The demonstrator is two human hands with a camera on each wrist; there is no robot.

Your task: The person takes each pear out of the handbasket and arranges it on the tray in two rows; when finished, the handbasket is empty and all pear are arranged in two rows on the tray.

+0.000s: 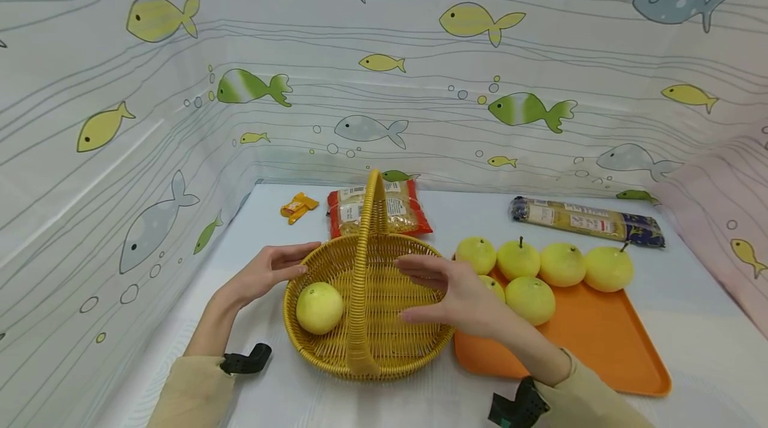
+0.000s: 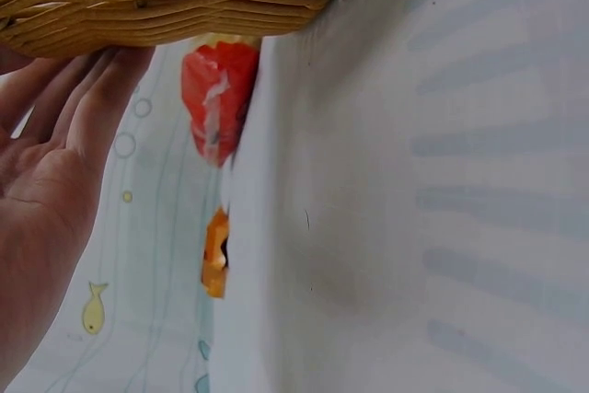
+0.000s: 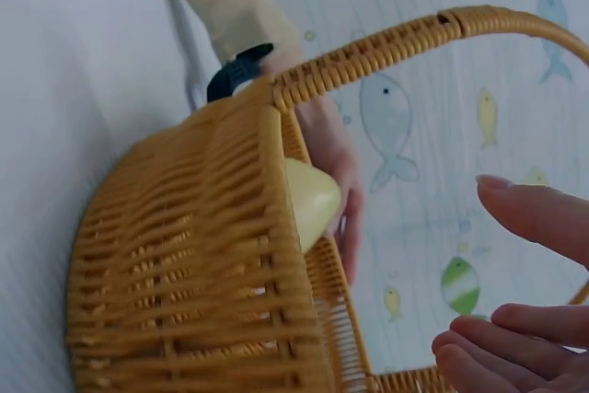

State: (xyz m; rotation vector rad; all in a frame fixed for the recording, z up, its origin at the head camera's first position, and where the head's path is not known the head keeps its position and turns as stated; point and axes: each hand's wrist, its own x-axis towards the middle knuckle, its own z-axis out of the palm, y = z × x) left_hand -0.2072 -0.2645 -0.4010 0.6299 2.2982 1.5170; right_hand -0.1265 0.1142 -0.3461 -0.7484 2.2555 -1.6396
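Note:
A yellow wicker basket [image 1: 396, 321] with a tall handle stands in the middle of the table. Inside it, left of the handle, lies one round yellow pear [image 1: 319, 308]. My left hand [image 1: 267, 273] touches the basket's left side near the rim; in the left wrist view its extended fingers [image 2: 83, 103] lie against the wicker. Over the right half of the basket hovers my right hand [image 1: 459, 295], thumb and fingers apart with nothing between them. Several more yellow pears [image 1: 531, 301] sit on an orange tray [image 1: 600, 348] to the right, partly behind the right hand and forearm.
Behind the basket lies a red-edged clear food bag [image 1: 396, 211], with small orange wrapped packets [image 1: 298, 207] to its left. A long dark-ended noodle packet [image 1: 588, 221] lies behind the tray. Fish-patterned cloth walls [image 1: 420, 95] enclose the white table.

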